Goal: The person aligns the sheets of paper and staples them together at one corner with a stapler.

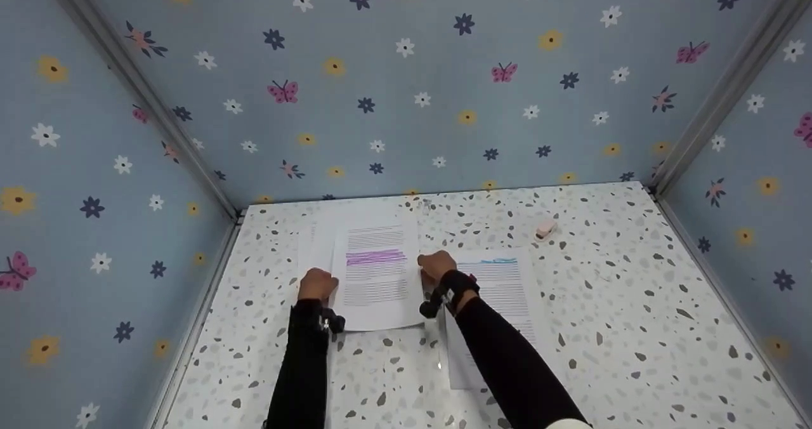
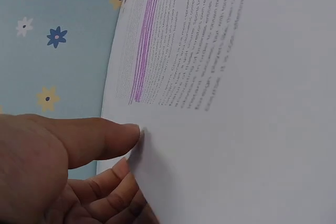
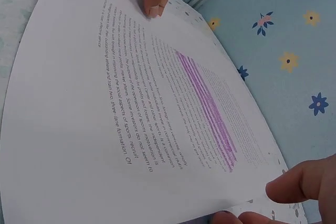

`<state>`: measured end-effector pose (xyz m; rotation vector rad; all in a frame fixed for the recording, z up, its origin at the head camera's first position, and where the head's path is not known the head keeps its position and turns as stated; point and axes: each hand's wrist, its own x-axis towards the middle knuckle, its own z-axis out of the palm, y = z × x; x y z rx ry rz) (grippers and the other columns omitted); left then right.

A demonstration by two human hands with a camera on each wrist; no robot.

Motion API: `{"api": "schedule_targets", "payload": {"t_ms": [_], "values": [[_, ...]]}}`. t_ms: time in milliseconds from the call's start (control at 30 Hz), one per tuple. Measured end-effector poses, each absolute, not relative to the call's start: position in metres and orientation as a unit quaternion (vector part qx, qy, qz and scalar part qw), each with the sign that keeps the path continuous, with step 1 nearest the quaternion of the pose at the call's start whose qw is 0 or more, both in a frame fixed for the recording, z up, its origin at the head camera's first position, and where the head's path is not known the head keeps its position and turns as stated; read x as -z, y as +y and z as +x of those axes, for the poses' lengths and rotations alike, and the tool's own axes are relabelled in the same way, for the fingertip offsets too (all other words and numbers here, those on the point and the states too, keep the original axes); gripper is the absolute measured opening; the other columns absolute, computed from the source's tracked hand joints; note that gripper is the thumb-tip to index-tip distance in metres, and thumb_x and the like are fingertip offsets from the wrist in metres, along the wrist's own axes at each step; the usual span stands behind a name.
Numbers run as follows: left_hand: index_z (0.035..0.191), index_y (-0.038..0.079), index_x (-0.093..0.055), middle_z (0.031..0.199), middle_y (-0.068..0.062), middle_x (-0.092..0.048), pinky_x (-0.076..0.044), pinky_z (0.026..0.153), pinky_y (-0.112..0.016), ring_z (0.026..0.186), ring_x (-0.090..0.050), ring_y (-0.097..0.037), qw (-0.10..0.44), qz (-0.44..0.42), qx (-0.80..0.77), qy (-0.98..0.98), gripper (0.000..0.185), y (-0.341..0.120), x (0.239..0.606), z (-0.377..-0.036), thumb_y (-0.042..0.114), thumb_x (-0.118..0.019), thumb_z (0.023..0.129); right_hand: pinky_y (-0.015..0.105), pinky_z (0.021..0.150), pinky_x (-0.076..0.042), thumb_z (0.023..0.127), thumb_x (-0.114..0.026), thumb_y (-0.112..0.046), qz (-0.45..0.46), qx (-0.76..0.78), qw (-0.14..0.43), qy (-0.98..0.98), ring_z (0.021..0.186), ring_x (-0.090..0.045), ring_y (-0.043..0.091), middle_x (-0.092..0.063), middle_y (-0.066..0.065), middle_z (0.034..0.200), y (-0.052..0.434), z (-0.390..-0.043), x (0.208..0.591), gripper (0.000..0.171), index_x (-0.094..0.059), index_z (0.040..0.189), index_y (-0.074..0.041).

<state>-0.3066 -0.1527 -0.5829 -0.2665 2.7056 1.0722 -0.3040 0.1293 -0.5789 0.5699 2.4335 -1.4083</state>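
Observation:
A printed paper sheet (image 1: 379, 315) with a band of purple highlighter across its text is held up between both hands. At its left edge, the left hand (image 1: 317, 284) pinches the paper between thumb and fingers; the left wrist view shows the thumb (image 2: 118, 139) on top and the fingers curled beneath. The right hand (image 1: 438, 266) grips the opposite edge, its thumb (image 3: 289, 184) over the printed side and other fingers under the paper. The sheet bows slightly between them.
Under the right forearm lies another printed sheet (image 1: 498, 296) with blue highlighting near its top. More paper (image 1: 313, 242) shows behind the held sheet at left. A small pale pink object (image 1: 545, 229) sits on the speckled table (image 1: 622, 302). Flowered panels (image 1: 406, 99) enclose three sides.

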Motion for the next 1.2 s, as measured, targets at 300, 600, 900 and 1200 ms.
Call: {"api": "schedule_targets", "payload": {"t_ms": [300, 600, 900, 1200], "values": [[0.120, -0.019, -0.057, 0.122, -0.035, -0.060, -0.044, 0.101, -0.053, 0.117, -0.056, -0.049, 0.105, -0.099, -0.391, 0.909, 0.044, -0.153, 0.587, -0.306, 0.017, -0.055, 0.094, 0.027, 0.048, -0.037, 0.090, -0.060, -0.016, 0.138, 0.479, 0.141, 0.855, 0.046, -0.046, 0.014, -0.051, -0.002, 0.050, 0.126, -0.303, 0.582, 0.040, -0.054, 0.051, -0.013], [0.119, -0.019, -0.058, 0.120, -0.034, -0.061, -0.045, 0.100, -0.051, 0.115, -0.058, -0.047, 0.116, -0.098, -0.387, 0.910, 0.046, -0.151, 0.589, -0.304, 0.019, -0.058, 0.093, 0.036, 0.083, -0.054, 0.092, -0.069, -0.022, 0.127, 0.454, 0.123, 0.873, 0.096, -0.067, 0.030, -0.071, 0.018, 0.105, 0.115, -0.292, 0.576, 0.035, -0.072, 0.109, 0.009], [0.128, -0.019, -0.056, 0.130, -0.034, -0.058, -0.043, 0.105, -0.049, 0.122, -0.055, -0.045, 0.163, -0.091, -0.387, 0.903, 0.052, -0.155, 0.594, -0.306, 0.022, -0.059, 0.096, 0.042, 0.097, -0.050, 0.089, -0.069, -0.016, 0.122, 0.431, 0.090, 0.889, 0.114, -0.062, 0.037, -0.065, 0.023, 0.123, 0.113, -0.290, 0.583, 0.041, -0.067, 0.119, 0.011], [0.133, -0.017, -0.052, 0.136, -0.033, -0.054, -0.040, 0.108, -0.048, 0.128, -0.051, -0.045, 0.185, -0.110, -0.402, 0.890, 0.054, -0.157, 0.598, -0.307, 0.024, -0.058, 0.098, 0.043, 0.098, -0.050, 0.086, -0.069, -0.018, 0.129, 0.436, 0.084, 0.887, 0.116, -0.061, 0.038, -0.065, 0.023, 0.124, 0.114, -0.295, 0.592, 0.044, -0.067, 0.119, 0.011]]}}
